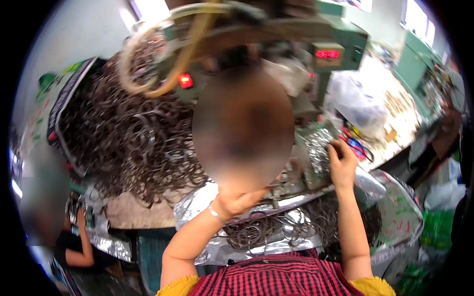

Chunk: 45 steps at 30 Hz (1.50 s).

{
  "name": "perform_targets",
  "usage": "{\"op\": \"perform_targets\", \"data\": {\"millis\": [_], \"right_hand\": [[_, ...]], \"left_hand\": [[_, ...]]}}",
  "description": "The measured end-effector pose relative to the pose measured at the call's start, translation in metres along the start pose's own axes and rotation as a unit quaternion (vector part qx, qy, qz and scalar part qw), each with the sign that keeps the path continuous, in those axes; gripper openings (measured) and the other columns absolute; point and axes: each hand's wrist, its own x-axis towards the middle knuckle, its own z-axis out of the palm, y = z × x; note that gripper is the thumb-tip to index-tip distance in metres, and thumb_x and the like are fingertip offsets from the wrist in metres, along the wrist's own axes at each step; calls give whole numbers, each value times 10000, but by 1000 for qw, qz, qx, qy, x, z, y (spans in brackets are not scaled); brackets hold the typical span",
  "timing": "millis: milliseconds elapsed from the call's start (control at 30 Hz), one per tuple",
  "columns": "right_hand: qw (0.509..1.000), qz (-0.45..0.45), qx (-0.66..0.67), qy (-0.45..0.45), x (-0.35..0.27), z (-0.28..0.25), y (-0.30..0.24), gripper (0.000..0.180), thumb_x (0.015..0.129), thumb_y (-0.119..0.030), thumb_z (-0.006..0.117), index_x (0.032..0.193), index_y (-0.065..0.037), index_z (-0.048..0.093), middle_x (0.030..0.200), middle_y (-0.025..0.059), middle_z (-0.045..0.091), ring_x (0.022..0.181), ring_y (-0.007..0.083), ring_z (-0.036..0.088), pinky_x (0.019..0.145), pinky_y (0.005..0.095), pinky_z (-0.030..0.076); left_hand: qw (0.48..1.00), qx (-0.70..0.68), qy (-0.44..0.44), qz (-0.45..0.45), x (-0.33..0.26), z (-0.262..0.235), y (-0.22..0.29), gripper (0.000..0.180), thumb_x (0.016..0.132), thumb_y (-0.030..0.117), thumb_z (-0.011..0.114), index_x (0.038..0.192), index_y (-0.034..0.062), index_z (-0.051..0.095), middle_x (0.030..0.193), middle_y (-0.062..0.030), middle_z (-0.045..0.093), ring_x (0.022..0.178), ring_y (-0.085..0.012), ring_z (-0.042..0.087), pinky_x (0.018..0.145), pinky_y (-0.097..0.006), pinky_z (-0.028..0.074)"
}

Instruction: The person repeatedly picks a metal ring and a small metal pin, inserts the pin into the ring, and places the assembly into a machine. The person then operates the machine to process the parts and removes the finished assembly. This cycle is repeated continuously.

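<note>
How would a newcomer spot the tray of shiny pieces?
Find the green machine with a red display, upper right. Below it is a whitish plastic bag; lower left of that, by the right hand, lies the tray. Its silvery pieces stand out from the dark rings piled farther left.

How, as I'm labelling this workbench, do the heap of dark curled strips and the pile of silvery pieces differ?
The heap of dark curled strips is dull brown-grey; the pile of silvery pieces is bright and glinting. The heap sprawls widely at left; the pile is far smaller, beside the right hand. Both are loose jumbles of many parts.
</note>
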Motion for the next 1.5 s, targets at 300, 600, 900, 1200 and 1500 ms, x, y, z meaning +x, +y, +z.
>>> {"op": "perform_targets", "data": {"millis": [300, 600, 900, 1200, 1500], "right_hand": [[1000, -19, 12, 9, -12, -14, 17, 172, 871, -22, 647, 1036, 20, 670, 968, 89, 689, 882, 177, 642, 822, 295, 490], [987, 4, 153, -45, -7, 19, -32, 81, 883, -25, 643, 951, 18, 649, 825, 38, 663, 792, 105, 603, 753, 250, 472], [996, 54, 65, 25, -48, -35, 7, 108, 863, -37, 657, 958, 12, 673, 856, 40, 658, 815, 107, 582, 758, 256, 462], [980, -100, 120, -126, -29, -20, -101, 147, 806, 26, 664, 943, 9, 715, 916, 111, 703, 853, 207, 655, 801, 304, 488], [901, 98, 393, -154, -31, 37, -103, 361, 843, 9, 684, 1186, 50, 579, 1089, 111, 673, 988, 138, 639, 892, 266, 495]], "left_hand": [[895, 181, 231, -336, -50, -18, 20, 118, 911, -6, 617, 1015, -22, 671, 1001, -114, 671, 785, -184, 614, 739, -292, 528], [578, -240, 175, -760, -117, -33, -186, 463, 957, 130, 548, 1393, 129, 394, 1028, -103, 625, 772, -215, 645, 563, -320, 554], [573, -260, 233, -741, -102, -54, -149, 312, 986, 368, 569, 927, 72, 645, 763, -34, 673, 628, -106, 592, 466, -210, 401], [865, 261, -317, -288, -101, -78, -62, 456, 782, 125, 722, 1227, 152, 626, 765, -95, 580, 716, -285, 627, 614, -389, 503], [749, 276, -254, -547, -145, -40, -32, 514, 741, 354, 821, 1035, -4, 599, 743, -189, 657, 679, -403, 634, 601, -446, 494]]}}
